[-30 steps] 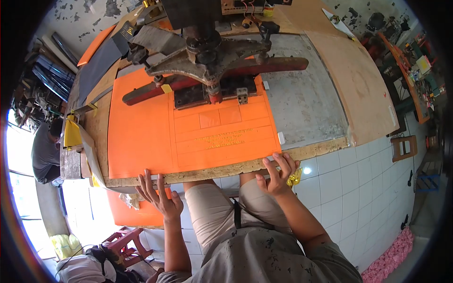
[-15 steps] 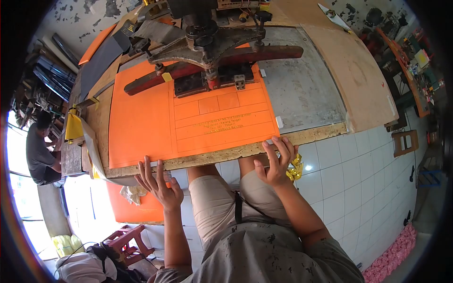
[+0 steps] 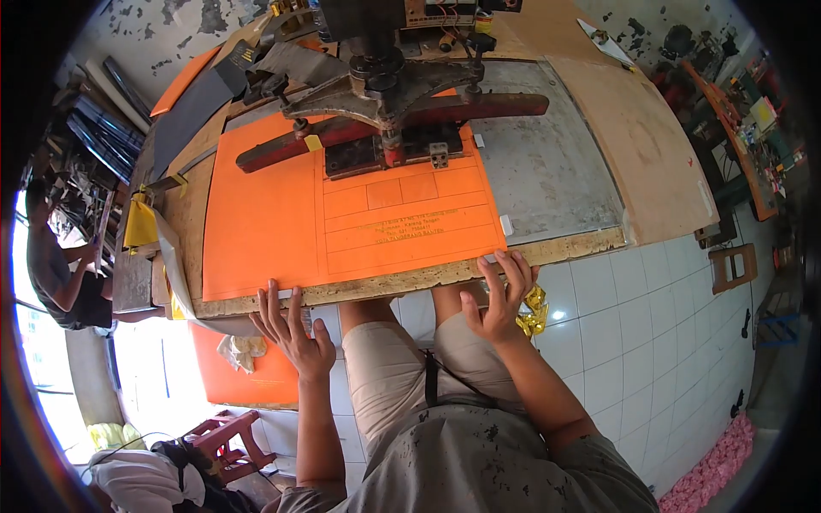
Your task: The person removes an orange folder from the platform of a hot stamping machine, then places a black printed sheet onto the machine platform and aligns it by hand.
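Note:
A large orange sheet (image 3: 265,222) with thin ruled lines and several rows of gold lettering lies on the bench under a press. My left hand (image 3: 295,342) is open at the sheet's front edge, its fingertips touching a small pale guide piece (image 3: 285,294) there. At the front right corner of the sheet my right hand (image 3: 503,299) rests with fingers apart, fingertips beside another pale piece. Over the sheet's upper part stands the press head (image 3: 389,103), with a dark red bar and a black plate (image 3: 342,160); whether the plate touches the sheet I cannot tell.
A grey metal plate (image 3: 556,145) extends to the right of the sheet, beside a brown board (image 3: 633,145). Yellow foil (image 3: 141,224) hangs at the bench's left. Another orange sheet (image 3: 248,380) with a rag lies below. A person (image 3: 64,265) sits at far left.
The view has shifted slightly, and the whole bench appears a little to the right. Both my hands stay at the sheet's front edge. The person at far left has moved an arm and leaned.

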Demonstrator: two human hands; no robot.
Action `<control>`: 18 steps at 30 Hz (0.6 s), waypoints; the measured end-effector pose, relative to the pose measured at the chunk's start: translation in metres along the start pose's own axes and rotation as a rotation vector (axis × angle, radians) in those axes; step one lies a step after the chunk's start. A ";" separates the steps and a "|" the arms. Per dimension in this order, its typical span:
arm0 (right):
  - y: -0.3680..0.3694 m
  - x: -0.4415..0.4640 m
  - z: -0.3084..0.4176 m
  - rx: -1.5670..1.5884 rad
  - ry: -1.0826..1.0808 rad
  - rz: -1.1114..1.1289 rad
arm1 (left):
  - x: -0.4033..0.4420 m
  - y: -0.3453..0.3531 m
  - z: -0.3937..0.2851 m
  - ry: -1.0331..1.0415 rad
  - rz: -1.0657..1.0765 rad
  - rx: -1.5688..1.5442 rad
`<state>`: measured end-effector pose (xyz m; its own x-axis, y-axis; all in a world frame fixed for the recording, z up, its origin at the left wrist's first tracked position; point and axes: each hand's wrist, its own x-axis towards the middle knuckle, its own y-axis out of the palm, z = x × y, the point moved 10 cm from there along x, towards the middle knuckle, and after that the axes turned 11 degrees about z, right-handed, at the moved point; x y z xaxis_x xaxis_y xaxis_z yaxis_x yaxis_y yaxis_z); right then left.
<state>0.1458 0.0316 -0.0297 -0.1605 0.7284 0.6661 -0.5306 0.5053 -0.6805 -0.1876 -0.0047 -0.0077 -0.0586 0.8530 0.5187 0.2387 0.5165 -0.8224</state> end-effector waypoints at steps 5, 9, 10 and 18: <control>0.000 0.000 -0.001 0.004 -0.011 -0.019 | 0.002 -0.002 -0.004 0.003 -0.011 -0.012; 0.001 0.000 -0.002 -0.026 -0.006 0.012 | 0.001 -0.001 -0.002 -0.002 -0.012 -0.033; 0.001 0.000 -0.002 -0.035 -0.004 0.019 | 0.001 -0.001 -0.003 -0.003 -0.012 -0.032; -0.002 0.004 0.004 -0.077 -0.035 0.066 | 0.001 -0.001 -0.002 0.004 0.013 0.000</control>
<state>0.1433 0.0320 -0.0243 -0.2226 0.7455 0.6283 -0.4525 0.4919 -0.7439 -0.1855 -0.0048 -0.0060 -0.0516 0.8593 0.5088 0.2397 0.5053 -0.8290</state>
